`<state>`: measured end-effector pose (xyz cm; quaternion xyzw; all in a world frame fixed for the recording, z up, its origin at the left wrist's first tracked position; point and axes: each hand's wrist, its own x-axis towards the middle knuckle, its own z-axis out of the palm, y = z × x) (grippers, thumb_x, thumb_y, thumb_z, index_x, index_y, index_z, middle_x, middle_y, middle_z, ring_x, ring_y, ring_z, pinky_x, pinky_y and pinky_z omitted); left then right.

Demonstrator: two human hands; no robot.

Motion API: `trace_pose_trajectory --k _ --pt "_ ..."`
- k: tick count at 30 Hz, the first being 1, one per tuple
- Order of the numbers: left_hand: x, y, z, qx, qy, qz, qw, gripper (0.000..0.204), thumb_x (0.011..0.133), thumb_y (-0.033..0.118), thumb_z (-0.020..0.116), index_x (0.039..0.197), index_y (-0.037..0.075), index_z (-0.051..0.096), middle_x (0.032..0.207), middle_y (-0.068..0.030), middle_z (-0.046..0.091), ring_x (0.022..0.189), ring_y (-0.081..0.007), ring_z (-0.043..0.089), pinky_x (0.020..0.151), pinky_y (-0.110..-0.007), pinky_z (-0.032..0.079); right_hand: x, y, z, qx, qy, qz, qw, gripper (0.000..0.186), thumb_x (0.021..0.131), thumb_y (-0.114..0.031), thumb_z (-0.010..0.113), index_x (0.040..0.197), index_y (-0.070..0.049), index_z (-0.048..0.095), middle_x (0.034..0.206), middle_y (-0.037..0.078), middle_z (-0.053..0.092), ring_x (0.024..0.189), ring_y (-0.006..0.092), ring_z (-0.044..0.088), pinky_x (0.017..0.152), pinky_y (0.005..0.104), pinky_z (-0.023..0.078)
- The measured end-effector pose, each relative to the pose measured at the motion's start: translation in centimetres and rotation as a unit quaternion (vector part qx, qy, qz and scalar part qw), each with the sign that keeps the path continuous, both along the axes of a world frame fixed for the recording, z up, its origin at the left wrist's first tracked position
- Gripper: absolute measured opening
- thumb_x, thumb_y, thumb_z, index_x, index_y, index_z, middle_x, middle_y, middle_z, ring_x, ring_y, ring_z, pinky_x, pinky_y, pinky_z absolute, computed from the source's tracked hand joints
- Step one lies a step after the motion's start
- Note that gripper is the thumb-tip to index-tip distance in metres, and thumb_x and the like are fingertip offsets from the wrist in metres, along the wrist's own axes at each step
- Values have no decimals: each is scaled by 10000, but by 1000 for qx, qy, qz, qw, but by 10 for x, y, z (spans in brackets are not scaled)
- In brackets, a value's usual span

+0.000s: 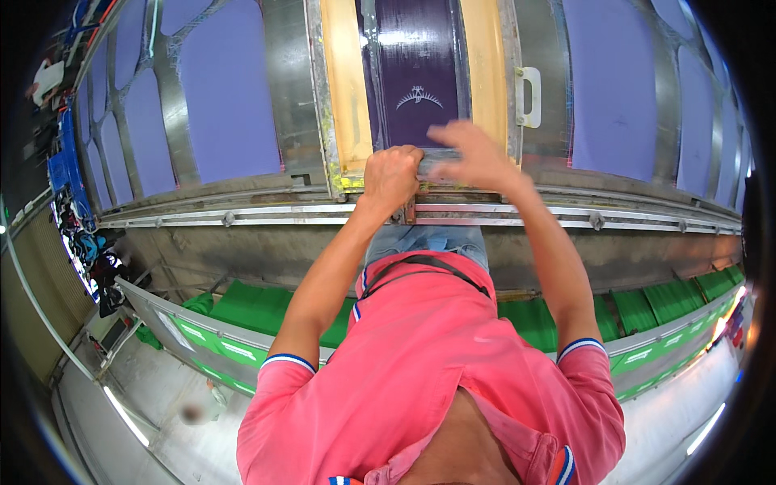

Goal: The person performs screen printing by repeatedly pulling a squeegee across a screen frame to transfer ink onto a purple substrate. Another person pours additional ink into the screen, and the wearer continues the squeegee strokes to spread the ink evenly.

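A screen printing frame (343,121) lies across the table before me, its yellowish borders flanking a dark purple mesh (416,65) with a small pale winged design. At the frame's near end is a short greyish bar that looks like a squeegee (435,159). My left hand (393,173) is closed in a fist on the bar's left end; its fingers hide part of it. Over the bar's right side my right hand (478,158) is blurred by motion, its fingers stretched apart and not wrapped round anything.
Violet fabric pieces (226,93) lie flat on the metal table to the left, with a similar violet piece (612,89) to the right. A white handle (529,98) sticks out from the frame's right side. A metal rail (299,215) runs along the table's near edge. Green panels (250,311) stand behind me.
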<state>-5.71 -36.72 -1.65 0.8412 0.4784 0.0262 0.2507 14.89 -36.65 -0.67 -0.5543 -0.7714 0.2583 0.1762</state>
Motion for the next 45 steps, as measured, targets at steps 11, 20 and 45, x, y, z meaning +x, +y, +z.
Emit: trace_pose_trajectory --k 11,20,45 --pt "-7 -8 3 37 -61 8 997 336 657 21 669 985 71 724 977 -112 725 868 -318 697 715 -433 554 123 78 -59 121 61 -390 911 400 950 -347 569 858 24 687 838 192 693 771 373 631 739 468 469" --pt "-158 3 11 66 -99 29 992 344 645 13 653 982 61 703 1001 -115 725 910 -310 700 746 -408 565 -49 101 5 36 220 -439 871 394 962 -299 609 715 6 584 591 -6 451 568 99 389 527 330 331" --pt "-416 30 -37 206 -102 17 973 136 715 33 607 851 36 604 910 -99 673 918 -273 667 740 -398 528 -304 139 -106 14 50 -474 879 372 923 -334 590 985 17 697 764 161 636 724 302 578 755 414 468"
